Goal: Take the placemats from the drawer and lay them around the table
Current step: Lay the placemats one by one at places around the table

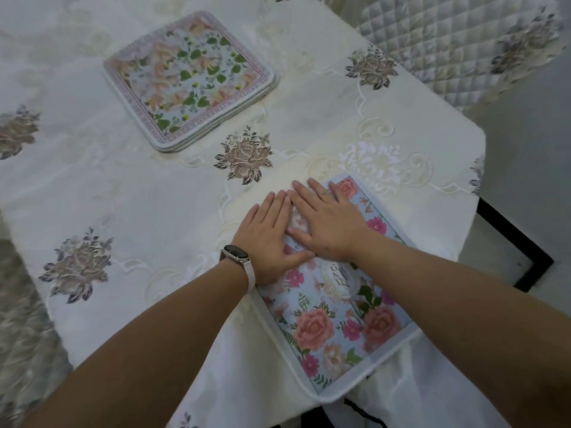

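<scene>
A light-blue placemat (336,319) with pink and coral roses lies at the near right corner of the table, its near edge hanging slightly over the table's edge. My left hand (272,239), with a watch on its wrist, and my right hand (327,220) rest flat on the mat's far end, fingers spread and side by side. A stack of placemats (188,78) with a pale floral print and a pink border sits farther back, left of centre, apart from both hands.
A cream embroidered tablecloth (139,186) with brown rose motifs covers the table. A quilted chair back (448,44) stands at the far right. Grey floor (531,180) shows beyond the table's right edge.
</scene>
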The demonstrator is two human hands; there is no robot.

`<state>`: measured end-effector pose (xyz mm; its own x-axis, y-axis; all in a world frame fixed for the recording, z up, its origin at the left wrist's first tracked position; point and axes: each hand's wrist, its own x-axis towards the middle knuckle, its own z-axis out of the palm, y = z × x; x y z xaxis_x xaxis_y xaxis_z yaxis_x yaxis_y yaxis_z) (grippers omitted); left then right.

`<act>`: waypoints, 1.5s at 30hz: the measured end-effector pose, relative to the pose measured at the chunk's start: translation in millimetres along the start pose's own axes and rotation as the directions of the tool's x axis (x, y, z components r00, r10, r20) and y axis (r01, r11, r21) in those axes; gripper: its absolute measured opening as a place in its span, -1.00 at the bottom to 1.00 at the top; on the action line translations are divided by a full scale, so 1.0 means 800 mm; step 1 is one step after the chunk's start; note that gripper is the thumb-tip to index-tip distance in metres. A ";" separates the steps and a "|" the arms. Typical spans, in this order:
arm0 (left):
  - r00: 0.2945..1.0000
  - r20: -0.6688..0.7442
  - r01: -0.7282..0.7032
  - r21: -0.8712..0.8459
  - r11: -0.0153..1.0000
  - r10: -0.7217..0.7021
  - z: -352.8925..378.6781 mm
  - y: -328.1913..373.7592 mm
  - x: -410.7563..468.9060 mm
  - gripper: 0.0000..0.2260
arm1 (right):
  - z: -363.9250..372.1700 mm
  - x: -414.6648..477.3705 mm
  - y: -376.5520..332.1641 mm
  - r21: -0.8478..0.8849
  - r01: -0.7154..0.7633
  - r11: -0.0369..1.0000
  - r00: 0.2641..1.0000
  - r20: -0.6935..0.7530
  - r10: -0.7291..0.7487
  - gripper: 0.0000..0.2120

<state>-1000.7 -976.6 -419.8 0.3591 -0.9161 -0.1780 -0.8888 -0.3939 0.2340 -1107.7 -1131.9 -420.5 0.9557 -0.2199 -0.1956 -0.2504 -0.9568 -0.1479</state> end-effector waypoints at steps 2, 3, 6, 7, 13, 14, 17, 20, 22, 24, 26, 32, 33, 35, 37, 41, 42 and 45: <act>1.000 -0.010 0.018 -0.005 1.000 -0.018 -0.001 -0.003 0.002 -0.05 | -0.001 0.005 0.002 0.001 -0.007 1.000 1.000 -0.015 0.007 -0.29; 0.999 -0.018 0.037 -0.001 0.999 -0.037 -0.001 -0.003 0.001 -0.06 | 0.000 0.006 0.003 0.008 -0.018 1.000 1.000 -0.022 0.019 -0.30; 0.990 -0.048 0.133 0.007 0.991 -0.133 0.000 -0.006 -0.007 -0.10 | -0.003 0.001 0.012 0.051 -0.110 0.993 0.993 -0.040 0.112 -0.30; 0.986 -0.053 0.159 0.003 0.987 -0.159 0.001 -0.008 -0.011 -0.11 | -0.005 -0.002 0.018 0.060 -0.148 0.987 0.987 -0.050 0.151 -0.30; 0.966 -0.028 0.256 -0.012 0.967 -0.256 0.005 -0.010 -0.041 -0.11 | 0.005 -0.077 0.056 0.120 -0.291 0.949 0.955 -0.021 0.296 -0.27; 0.960 -0.027 0.278 -0.017 0.960 -0.278 0.006 -0.008 -0.048 -0.10 | 0.008 -0.094 0.057 0.121 -0.313 0.942 0.948 -0.015 0.317 -0.27; 0.944 -0.018 0.329 -0.042 0.944 -0.330 0.012 0.000 -0.076 -0.09 | 0.012 -0.140 0.055 0.141 -0.395 0.908 0.917 -0.005 0.400 -0.28; 0.930 -0.008 0.367 -0.067 0.928 -0.368 0.018 0.007 -0.111 -0.12 | 0.014 -0.185 0.054 0.157 -0.460 0.874 0.886 0.014 0.463 -0.26; 0.927 0.003 0.375 -0.073 0.924 -0.376 0.022 0.016 -0.134 -0.12 | 0.018 -0.212 0.052 0.147 -0.497 0.855 0.867 0.043 0.497 -0.24; 0.933 0.032 0.360 -0.090 0.929 -0.358 0.027 0.033 -0.157 -0.11 | 0.023 -0.234 0.043 0.156 -0.538 0.828 0.843 0.076 0.533 -0.23; 0.944 0.066 0.330 -0.119 0.936 -0.324 0.034 0.059 -0.177 -0.10 | 0.028 -0.251 0.028 0.165 -0.560 0.812 0.829 0.099 0.551 -0.23; 0.989 0.112 0.095 -0.024 0.995 -0.092 0.051 0.150 -0.203 -0.14 | 0.036 -0.264 -0.036 0.116 -0.398 0.910 0.916 0.107 0.387 -0.30; 0.991 0.118 0.063 -0.012 0.998 -0.061 0.053 0.161 -0.200 -0.14 | 0.036 -0.259 -0.045 0.111 -0.362 0.926 0.930 0.104 0.351 -0.31; 0.993 0.114 0.033 0.003 0.999 -0.033 0.055 0.174 -0.190 -0.12 | 0.035 -0.248 -0.061 0.095 -0.294 0.951 0.954 0.095 0.285 -0.34; 0.994 0.103 0.025 -0.011 1.000 -0.024 0.055 0.180 -0.179 -0.10 | 0.034 -0.239 -0.071 0.091 -0.229 0.969 0.972 0.073 0.223 -0.38; 0.997 0.074 -0.001 -0.044 0.999 0.004 0.056 0.175 -0.168 -0.06 | 0.032 -0.235 -0.062 0.086 -0.138 0.987 0.990 0.030 0.136 -0.41; 0.998 0.069 -0.009 -0.038 0.999 0.011 0.057 0.173 -0.165 -0.06 | 0.033 -0.235 -0.055 0.080 -0.118 0.990 0.993 0.027 0.116 -0.39; 0.998 0.060 -0.017 -0.009 1.000 0.017 0.056 0.162 -0.149 -0.06 | 0.033 -0.226 -0.036 0.068 -0.087 0.994 0.996 0.027 0.085 -0.35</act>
<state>-1171.7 -915.0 -411.0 0.3260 -0.9167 -0.2313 -0.8920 -0.3793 0.2460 -1277.5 -1059.6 -406.8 0.9265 -0.2952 -0.2332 -0.3421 -0.9190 -0.1960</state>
